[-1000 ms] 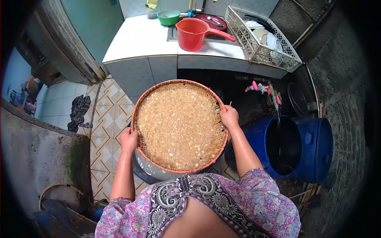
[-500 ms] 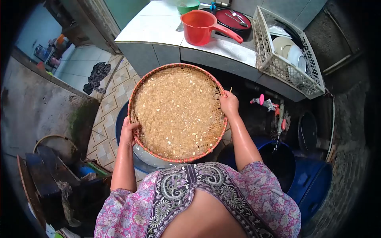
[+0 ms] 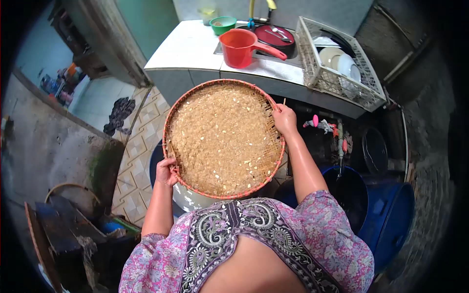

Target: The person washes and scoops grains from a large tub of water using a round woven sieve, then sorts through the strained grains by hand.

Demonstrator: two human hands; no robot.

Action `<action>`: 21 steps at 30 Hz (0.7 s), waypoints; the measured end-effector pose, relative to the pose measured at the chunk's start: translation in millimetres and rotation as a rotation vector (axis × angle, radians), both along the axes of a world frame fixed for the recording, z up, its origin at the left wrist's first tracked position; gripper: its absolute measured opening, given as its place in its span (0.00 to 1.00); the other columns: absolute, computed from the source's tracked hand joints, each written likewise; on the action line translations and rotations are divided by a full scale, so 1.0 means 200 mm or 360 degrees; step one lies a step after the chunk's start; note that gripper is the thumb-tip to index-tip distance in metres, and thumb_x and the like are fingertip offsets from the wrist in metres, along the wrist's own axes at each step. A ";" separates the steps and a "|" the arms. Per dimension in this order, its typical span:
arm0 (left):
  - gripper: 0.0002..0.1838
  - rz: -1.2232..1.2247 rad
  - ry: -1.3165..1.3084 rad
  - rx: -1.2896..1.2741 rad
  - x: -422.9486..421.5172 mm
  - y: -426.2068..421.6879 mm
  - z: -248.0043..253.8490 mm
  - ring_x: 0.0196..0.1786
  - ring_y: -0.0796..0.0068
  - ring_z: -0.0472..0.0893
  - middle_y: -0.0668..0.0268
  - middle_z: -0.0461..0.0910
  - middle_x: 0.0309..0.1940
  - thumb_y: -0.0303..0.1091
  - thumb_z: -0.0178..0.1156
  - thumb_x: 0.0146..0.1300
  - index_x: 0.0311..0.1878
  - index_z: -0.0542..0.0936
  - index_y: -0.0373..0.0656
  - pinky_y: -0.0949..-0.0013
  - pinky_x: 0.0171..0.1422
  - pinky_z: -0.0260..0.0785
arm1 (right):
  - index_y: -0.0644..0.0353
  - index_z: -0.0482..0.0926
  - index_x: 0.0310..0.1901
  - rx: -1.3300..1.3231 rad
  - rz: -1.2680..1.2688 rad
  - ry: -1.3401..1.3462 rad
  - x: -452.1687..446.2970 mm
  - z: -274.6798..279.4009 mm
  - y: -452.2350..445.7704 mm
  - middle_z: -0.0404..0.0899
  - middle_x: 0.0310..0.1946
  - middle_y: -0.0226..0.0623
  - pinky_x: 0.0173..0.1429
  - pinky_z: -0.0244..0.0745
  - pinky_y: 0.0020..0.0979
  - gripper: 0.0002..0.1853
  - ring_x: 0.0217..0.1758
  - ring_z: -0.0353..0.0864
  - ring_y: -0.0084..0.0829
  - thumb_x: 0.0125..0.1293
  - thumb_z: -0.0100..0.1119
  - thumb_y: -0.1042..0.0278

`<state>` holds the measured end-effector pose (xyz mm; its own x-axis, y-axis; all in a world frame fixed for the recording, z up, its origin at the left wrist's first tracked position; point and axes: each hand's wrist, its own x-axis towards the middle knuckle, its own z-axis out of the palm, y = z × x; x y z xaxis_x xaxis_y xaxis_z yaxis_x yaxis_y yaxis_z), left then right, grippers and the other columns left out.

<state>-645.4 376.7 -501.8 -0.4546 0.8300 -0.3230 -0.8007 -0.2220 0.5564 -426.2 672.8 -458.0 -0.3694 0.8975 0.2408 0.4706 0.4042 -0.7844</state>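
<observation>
A round woven bamboo winnowing tray (image 3: 234,196) with a red-orange bound rim is held up in front of my body. Tan, wet-looking grains (image 3: 220,136) with scattered pale bits cover most of it; bare weave shows along its right side. At the lower left, my left hand (image 3: 167,171) is closed on the rim. My right hand (image 3: 285,119) grips the opposite side, higher up, its thumb over the edge. Partly hidden under the tray are a pale, shiny basin (image 3: 190,199) and a blue tub (image 3: 156,158).
On the white counter (image 3: 188,49) stand a red dipper (image 3: 238,49), a green bowl (image 3: 223,24) and a dish crate (image 3: 342,85). A pink-handled tap (image 3: 340,144) is over a blue barrel (image 3: 348,193) at right. Dark wooden boards (image 3: 68,219) stand at left; a dark cloth (image 3: 119,115) lies by the doorway.
My hands and the tray have shifted slightly to the right in view, and the tray's tilt differs a little. The grains have moved in the tray. My view has shifted too.
</observation>
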 end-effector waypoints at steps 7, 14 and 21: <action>0.15 -0.0608 -0.0011 0.0825 -0.39 -0.13 -0.29 0.39 0.65 0.74 0.62 0.75 0.34 0.37 0.46 0.49 0.39 0.72 0.42 0.57 0.43 0.68 | 0.56 0.76 0.28 0.0148 -0.0107 -0.0025 0.05 -0.06 -0.10 0.74 0.23 0.43 0.31 0.66 0.34 0.09 0.28 0.74 0.40 0.44 0.48 0.67; 0.19 -0.0177 0.0183 0.0605 -0.06 -0.13 -0.05 0.44 0.61 0.72 0.56 0.72 0.40 0.34 0.44 0.47 0.43 0.70 0.37 0.59 0.49 0.64 | 0.59 0.76 0.24 0.0016 -0.0451 0.0125 0.08 -0.20 -0.31 0.73 0.23 0.46 0.34 0.68 0.36 0.08 0.29 0.74 0.42 0.43 0.47 0.68; 0.21 -0.0301 0.0420 -0.0155 -0.22 -0.06 -0.05 0.39 0.61 0.74 0.57 0.73 0.36 0.26 0.44 0.40 0.43 0.67 0.33 0.63 0.46 0.67 | 0.60 0.75 0.24 -0.0239 -0.0562 -0.0083 0.10 -0.29 -0.40 0.74 0.24 0.46 0.36 0.68 0.37 0.09 0.31 0.74 0.43 0.44 0.45 0.68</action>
